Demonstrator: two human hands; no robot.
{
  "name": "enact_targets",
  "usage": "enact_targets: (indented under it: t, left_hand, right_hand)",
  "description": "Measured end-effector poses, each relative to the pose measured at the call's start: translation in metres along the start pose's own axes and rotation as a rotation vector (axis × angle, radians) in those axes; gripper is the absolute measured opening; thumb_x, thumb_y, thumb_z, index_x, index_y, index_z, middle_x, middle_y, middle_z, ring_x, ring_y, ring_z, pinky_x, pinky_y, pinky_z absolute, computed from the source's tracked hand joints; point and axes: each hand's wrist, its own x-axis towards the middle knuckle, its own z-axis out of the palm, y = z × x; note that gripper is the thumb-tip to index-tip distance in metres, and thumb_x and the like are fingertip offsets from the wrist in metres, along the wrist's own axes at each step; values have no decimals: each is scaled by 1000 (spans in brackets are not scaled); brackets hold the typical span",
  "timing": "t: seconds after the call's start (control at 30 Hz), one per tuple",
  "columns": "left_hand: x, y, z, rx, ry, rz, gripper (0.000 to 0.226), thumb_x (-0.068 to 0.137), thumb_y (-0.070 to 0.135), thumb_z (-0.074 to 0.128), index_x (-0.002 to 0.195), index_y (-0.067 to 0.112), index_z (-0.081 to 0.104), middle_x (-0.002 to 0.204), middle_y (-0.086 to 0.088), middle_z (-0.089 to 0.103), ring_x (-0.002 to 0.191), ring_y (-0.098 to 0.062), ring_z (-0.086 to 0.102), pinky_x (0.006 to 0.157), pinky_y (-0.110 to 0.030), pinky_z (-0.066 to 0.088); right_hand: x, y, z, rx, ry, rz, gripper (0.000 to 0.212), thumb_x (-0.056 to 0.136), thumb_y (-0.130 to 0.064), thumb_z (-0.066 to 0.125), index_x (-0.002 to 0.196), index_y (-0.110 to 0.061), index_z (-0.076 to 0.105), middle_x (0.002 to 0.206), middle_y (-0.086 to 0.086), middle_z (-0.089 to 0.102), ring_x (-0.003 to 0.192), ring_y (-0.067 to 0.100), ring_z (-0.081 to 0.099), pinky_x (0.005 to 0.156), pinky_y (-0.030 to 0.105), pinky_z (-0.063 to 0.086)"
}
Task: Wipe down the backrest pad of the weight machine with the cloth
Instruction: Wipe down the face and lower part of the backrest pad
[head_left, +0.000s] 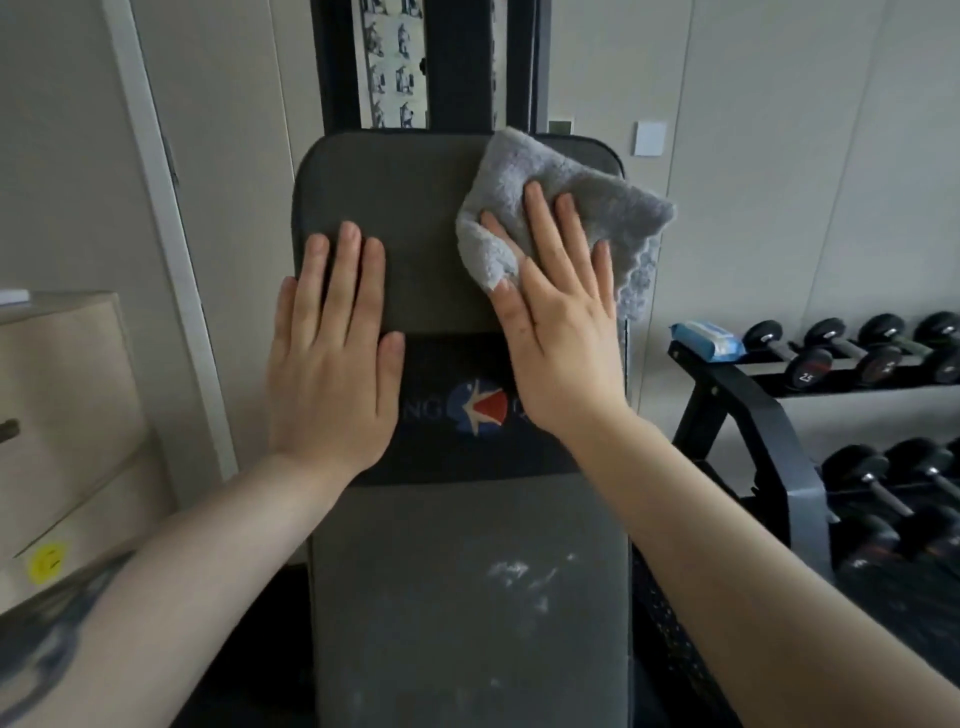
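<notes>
**Both palms flat on the upright backrest pad**

Nearest, the lower section of the backrest pad fills the bottom of the view, its smooth grey vinyl marked with pale smudges; its bottom edge is cut off. The pad's long axis runs upward, away from the camera, ending in rounded top corners. A darker band with a partly hidden logo crosses its middle.

The left hand lies released, fingers straight, flat against the pad's left edge and overlapping the band. The right hand presses the cloth onto the pad with straight fingers, thumb tucked under a fold. The cloth is grey, fluffy and crumpled; it sits at the pad's top right corner and overhangs the right edge.

Farther right, a black rack holds dumbbells, with a blue wipes packet on its corner. Behind the pad hangs a blurred exercise chart.
</notes>
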Motion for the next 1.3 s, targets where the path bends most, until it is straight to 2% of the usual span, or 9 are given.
enact_targets:
  t: [0.07,0.23,0.43,0.67,0.83,0.93,1.1,1.23,1.3]
  left_hand:
    - [0,-1,1,2,-6,2,58,102,31,24,155,10,14,162,-10,11,150,-27,5,122,-42,9]
    - [-1,-9,-4,-27,1,64,57,102,32,31,154,9,21,161,-8,16,150,-26,11,121,-43,17]
    - [-6,-7,0,-63,-4,22,57,104,36,16,154,10,12,162,-4,8,151,-20,5,122,-37,7]
    - [-11,-17,1,-91,-5,-16,63,102,39,24,153,5,14,161,-11,10,151,-21,5,122,-41,12]
    - [-5,-26,-4,-103,-5,45,62,101,41,32,151,6,21,158,-14,23,149,-26,16,121,-43,18]
    - [-8,-26,-4,-185,2,46,59,102,34,34,151,2,21,157,-17,22,148,-28,15,121,-41,18]
    - [-11,-23,-6,-201,11,18,56,101,26,35,151,4,22,159,-15,17,149,-28,12,121,-44,17]
    - [5,-11,-6,-190,96,22,51,100,20,41,148,4,32,155,-17,28,145,-32,21,121,-43,14]
    - [19,-11,-3,-174,123,71,49,102,24,38,148,6,35,156,-13,30,146,-28,21,121,-38,8]
  right_hand:
    - [-10,-23,14,69,15,70,47,103,-39,27,149,-31,31,161,-6,12,149,15,-1,121,42,-3]
    - [-47,7,-1,-180,-117,-210,47,102,-35,31,149,-31,33,160,-6,19,149,15,9,121,40,8]
    - [18,-33,14,-83,37,16,49,103,-41,24,151,-33,26,162,-5,10,150,17,-1,121,43,-3]
    - [20,-39,21,-238,-89,-337,48,102,-40,28,149,-32,31,159,-6,21,148,16,13,121,43,10]
    - [55,-73,31,-75,41,-102,48,102,-40,27,149,-31,32,160,-4,20,149,19,8,121,43,-1]
    - [15,-75,43,-62,-28,-176,48,103,-38,31,149,-28,34,159,-4,21,149,18,10,121,43,4]
    - [-11,-14,12,-232,-73,-291,45,103,-36,33,148,-29,35,157,-4,27,148,18,18,121,43,11]
    - [-9,-40,25,-52,37,-6,45,103,-35,32,148,-28,35,159,-4,21,149,18,9,121,44,3]
    - [-39,-56,40,-15,6,14,46,103,-35,34,147,-26,37,159,-4,22,149,18,10,121,43,5]
